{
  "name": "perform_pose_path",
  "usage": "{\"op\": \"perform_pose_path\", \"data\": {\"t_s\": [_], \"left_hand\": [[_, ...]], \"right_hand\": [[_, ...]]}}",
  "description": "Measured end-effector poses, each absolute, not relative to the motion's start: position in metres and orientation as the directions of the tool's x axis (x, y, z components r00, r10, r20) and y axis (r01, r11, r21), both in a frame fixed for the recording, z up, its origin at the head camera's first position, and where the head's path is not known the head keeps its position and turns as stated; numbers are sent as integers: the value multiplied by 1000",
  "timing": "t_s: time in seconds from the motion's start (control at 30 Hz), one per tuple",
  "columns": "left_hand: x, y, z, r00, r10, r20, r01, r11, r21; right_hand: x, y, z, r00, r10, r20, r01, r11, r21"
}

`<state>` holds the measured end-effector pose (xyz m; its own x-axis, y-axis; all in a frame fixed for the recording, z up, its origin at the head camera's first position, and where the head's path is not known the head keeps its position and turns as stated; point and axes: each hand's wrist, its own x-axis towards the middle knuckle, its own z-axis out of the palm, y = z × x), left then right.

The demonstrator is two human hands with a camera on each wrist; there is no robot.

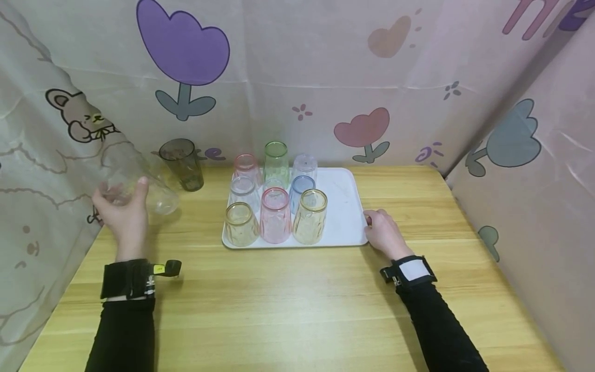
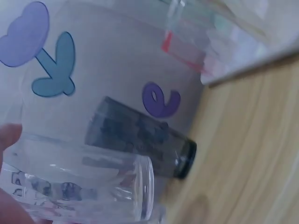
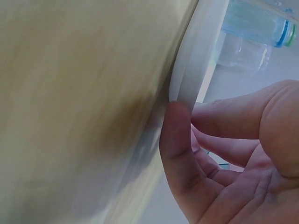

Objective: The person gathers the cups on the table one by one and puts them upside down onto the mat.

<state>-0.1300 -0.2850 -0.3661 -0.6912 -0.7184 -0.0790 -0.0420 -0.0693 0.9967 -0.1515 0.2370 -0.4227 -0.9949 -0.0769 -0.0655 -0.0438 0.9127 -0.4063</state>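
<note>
At the left, my left hand [image 1: 123,214] grips a clear drinking glass [image 1: 165,200], tilted with its thick base toward the table. The left wrist view shows this clear glass [image 2: 79,179] up close, partly in front of a dark grey glass [image 2: 140,135]. The grey glass stands on the table beyond my left hand. My right hand [image 1: 386,232] pinches the rim of a white tray [image 1: 344,206] at its front right corner, thumb and finger on either side in the right wrist view. Several tinted glasses, including a pink glass [image 1: 276,217] and a yellow glass [image 1: 310,217], stand on the tray.
Glasses fill the tray's left and middle, with a green glass [image 1: 276,160] at the back; bare tray surface shows at its right. The wooden table [image 1: 279,305] extends in front. A patterned curtain [image 1: 288,62] hangs behind and along both sides.
</note>
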Motion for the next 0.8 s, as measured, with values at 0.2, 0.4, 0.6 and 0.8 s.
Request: {"op": "perform_pose_path", "data": {"t_s": [0.2, 0.4, 0.6, 0.8], "left_hand": [[-129, -269, -360, -705, -704, -86, 115, -233, 966], [-128, -254, -354, -754, -652, -85, 189, -339, 922], [-130, -233, -349, -794, -606, -54, 225, -375, 899], [-129, -212, -341, -825, -564, -39, 243, -417, 876]], "right_hand": [[-151, 237, -424, -996, -73, -57, -43, 910, -413], [-151, 237, -424, -997, -60, -58, -29, 903, -429], [-150, 235, -423, -998, -49, -30, -31, 898, -439], [-146, 224, -413, -995, -41, 95, -85, 849, -521]]}}
